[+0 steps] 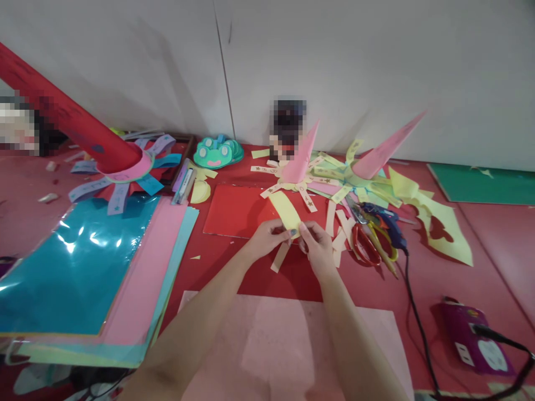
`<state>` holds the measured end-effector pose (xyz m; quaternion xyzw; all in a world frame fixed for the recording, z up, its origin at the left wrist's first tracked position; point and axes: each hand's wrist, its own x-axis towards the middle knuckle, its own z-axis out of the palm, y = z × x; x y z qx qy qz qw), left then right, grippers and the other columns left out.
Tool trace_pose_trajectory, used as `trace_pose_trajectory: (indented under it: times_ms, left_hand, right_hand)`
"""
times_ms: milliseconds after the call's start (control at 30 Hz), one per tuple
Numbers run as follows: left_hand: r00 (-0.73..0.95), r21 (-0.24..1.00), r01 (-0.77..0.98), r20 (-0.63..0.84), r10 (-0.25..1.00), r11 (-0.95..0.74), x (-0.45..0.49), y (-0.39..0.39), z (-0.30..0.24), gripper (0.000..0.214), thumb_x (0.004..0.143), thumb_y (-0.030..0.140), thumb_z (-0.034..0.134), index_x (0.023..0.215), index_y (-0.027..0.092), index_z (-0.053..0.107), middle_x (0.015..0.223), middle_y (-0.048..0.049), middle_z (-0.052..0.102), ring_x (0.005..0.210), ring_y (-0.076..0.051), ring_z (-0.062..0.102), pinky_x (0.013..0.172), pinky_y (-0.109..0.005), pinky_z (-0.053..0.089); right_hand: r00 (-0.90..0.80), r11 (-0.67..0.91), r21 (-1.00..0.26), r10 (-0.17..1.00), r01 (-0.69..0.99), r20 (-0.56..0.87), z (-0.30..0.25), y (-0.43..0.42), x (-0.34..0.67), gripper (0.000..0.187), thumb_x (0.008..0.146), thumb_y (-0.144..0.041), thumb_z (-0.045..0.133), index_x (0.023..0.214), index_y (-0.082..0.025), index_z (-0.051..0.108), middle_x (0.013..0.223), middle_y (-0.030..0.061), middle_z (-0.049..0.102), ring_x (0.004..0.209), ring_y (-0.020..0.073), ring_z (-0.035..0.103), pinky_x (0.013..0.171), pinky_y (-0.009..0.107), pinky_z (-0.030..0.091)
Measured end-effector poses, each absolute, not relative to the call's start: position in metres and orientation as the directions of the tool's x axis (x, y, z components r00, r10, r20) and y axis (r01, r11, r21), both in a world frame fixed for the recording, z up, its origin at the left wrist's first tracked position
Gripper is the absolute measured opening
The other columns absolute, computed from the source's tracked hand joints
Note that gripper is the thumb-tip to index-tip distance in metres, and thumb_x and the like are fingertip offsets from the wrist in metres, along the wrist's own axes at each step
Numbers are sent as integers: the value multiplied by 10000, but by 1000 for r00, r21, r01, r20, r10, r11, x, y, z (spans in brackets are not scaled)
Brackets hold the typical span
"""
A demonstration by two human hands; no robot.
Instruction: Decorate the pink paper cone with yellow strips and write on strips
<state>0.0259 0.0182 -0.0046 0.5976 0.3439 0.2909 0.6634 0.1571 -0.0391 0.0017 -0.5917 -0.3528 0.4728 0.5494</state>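
Observation:
A pale yellow paper strip slants up and away from my fingers. My left hand pinches its near end, the thumb lying on the paper. My right hand is closed on the same end from the other side. Under my hands lies a red board. A loose beige paper strip hangs down just below my left fingers. Beyond the yellow strip stands a pink paper cone with lettered strips fanned around its base. Some of my fingers are hidden behind the paper.
Red-handled scissors and a blue glue gun lie to the right, its cord running to a purple power box. A second pink cone leans behind. Coloured sheets, a red cone and frog cutouts are leftward.

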Motion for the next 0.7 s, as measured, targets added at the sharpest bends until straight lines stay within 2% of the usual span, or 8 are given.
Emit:
trace_pose_trajectory:
  times_ms: [167,267,533,700]
  left_hand:
    - [590,986,40,-155,793,163,25,19,-3,289,670,418,677,748,145,622,682,-17,623,640,-129,571,655,-280,466]
    - [583,982,27,-166,795,185,24,20,-3,300,646,402,704,784,145,634,725,-25,632,684,-136,580,693,-295,473]
    - [558,986,0,-139,818,167,26,19,-2,307,595,421,733,670,144,623,640,-3,609,623,-120,553,649,-271,457]
    - [553,988,40,-144,820,147,26,18,-1,282,670,406,678,757,147,609,668,-8,600,645,-127,564,649,-272,466]
  right_hand:
    - [216,-144,-966,958,-216,-191,-1,-39,158,294,763,-444,578,645,-184,512,458,-81,389,386,34,305,388,190,250]
    - [230,-154,-967,953,-202,-199,-1,-38,158,307,755,-452,584,630,-184,504,454,-81,391,384,37,320,383,190,258]
    - [242,-191,-969,944,-158,-225,0,-38,155,329,740,-483,586,629,-187,498,436,-82,418,350,39,338,359,190,275]
    - [274,-180,-977,940,-112,-204,1,-37,156,322,749,-479,578,639,-182,516,430,-81,406,354,42,345,368,194,286]
